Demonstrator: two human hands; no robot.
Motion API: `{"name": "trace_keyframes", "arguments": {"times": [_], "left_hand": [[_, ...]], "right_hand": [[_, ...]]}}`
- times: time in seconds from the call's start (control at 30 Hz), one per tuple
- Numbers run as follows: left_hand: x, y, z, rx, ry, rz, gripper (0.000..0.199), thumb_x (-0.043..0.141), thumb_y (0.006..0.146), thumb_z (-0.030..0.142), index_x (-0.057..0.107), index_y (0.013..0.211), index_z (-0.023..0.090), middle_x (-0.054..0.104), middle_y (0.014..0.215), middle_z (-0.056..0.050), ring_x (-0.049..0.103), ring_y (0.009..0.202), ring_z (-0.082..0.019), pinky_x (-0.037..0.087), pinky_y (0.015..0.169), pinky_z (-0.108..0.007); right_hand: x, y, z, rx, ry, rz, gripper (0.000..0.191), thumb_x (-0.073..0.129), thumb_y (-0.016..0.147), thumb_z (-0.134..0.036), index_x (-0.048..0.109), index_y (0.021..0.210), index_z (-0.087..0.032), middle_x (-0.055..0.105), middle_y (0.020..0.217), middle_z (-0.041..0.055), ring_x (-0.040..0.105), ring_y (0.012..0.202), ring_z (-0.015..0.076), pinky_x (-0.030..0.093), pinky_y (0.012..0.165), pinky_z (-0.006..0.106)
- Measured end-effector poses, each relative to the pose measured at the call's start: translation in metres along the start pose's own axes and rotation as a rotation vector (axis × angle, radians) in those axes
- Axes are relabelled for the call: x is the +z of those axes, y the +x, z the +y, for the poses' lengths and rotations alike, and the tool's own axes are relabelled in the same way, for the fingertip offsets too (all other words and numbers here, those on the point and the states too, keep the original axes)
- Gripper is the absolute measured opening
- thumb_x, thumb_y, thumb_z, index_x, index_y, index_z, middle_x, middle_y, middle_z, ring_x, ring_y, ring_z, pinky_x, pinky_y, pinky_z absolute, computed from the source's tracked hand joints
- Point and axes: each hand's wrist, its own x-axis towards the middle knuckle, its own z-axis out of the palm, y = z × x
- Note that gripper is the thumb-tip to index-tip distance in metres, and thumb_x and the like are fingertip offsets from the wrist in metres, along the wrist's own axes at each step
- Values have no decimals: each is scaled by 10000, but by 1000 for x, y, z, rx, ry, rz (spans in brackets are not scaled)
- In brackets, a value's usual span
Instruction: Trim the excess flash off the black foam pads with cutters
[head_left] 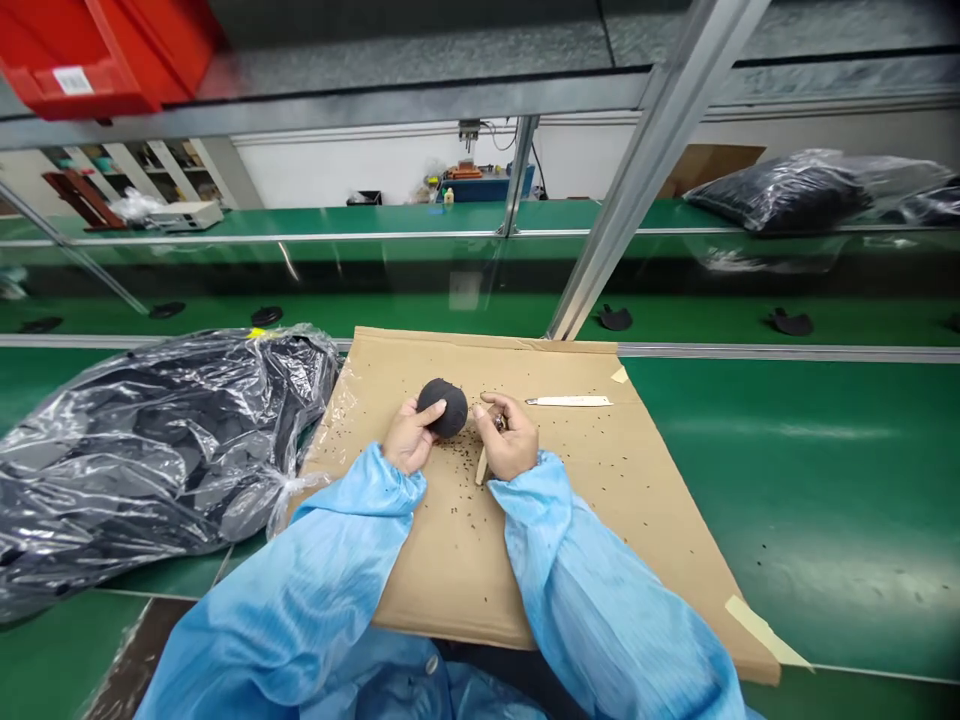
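A round black disc-shaped part [448, 410] is in my left hand [409, 435], the thumb lying across its face. My right hand [513, 440] is closed around a small tool with a cream handle [481, 467]. A bit of metal shows between the fingers, but the tool's exact kind is hidden. Both hands are above a cardboard sheet [435, 580], a short gap between the disc and my right fingertips. Small black scraps are scattered over the cardboard. Beyond my right hand lies a thin white-handled knife [570, 401].
On the left, a clear plastic bag [172, 450] full of black parts overlaps the cardboard's edge. A metal post [645, 160] rises behind the sheet. Black pieces [615, 318] lie along the green belt [450, 312]. A red bin [112, 60] sits on the shelf overhead.
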Motion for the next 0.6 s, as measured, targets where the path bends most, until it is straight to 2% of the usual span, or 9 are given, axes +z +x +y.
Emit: {"name": "trace_keyframes", "arguments": {"times": [0.1,0.17,0.23,0.3,0.33,0.4,0.47,0.5,0.6], "left_hand": [[0,12,1,92,77,122,434,764,623,117,612,1028,162,689,1022,-58,648,951,-188,511,896,-371],[0,30,11,174,185,183,398,722,646,103,622,1027,164,693,1006,-60,643,965,-186,491,932,-380],[3,55,32,293,390,246,378,669,676,92,631,1044,163,686,1019,-68,628,1007,-193,461,974,-385],[9,82,62,435,714,320,391,650,699,111,635,1088,151,660,1085,-93,599,1069,-218,418,1023,-393],[14,94,79,515,894,331,412,648,707,123,632,1118,149,631,1149,-105,569,1123,-234,386,1054,-392],[24,111,107,620,1218,281,524,680,676,121,602,1193,144,507,1332,-128,462,1264,-262,305,1116,-364],[34,119,122,606,1432,262,684,729,625,123,534,1281,122,383,1434,-165,364,1344,-295,253,1142,-361],[37,118,122,566,1488,272,743,748,607,132,502,1308,106,357,1444,-189,345,1355,-314,247,1142,-373],[37,98,101,458,1515,237,743,764,609,192,499,1298,104,408,1397,-216,373,1331,-345,259,1126,-419]], "right_hand": [[5,0,8,39,18,37,288,613,806,-404,654,940,-152,579,668,0,525,571,124,467,575,256],[9,0,10,51,11,44,292,624,789,-419,662,919,-161,617,713,20,549,606,137,483,606,269],[12,0,12,52,13,50,284,630,776,-422,669,898,-169,649,752,39,579,651,156,501,644,289],[13,0,13,41,16,47,266,633,768,-415,674,875,-176,667,770,50,602,687,173,510,668,301],[13,1,13,36,13,40,254,633,768,-409,676,864,-178,672,768,51,609,696,178,512,673,303],[12,1,12,27,2,22,226,631,773,-392,677,845,-183,677,761,48,619,698,181,511,676,302],[10,2,11,16,-2,9,196,627,778,-373,676,822,-188,676,754,44,622,689,178,505,668,296],[10,2,10,9,2,9,186,626,779,-367,673,812,-190,675,750,41,622,684,177,502,661,294],[9,2,9,-9,17,18,173,624,783,-362,666,795,-194,672,740,36,622,681,178,496,650,291]]}}
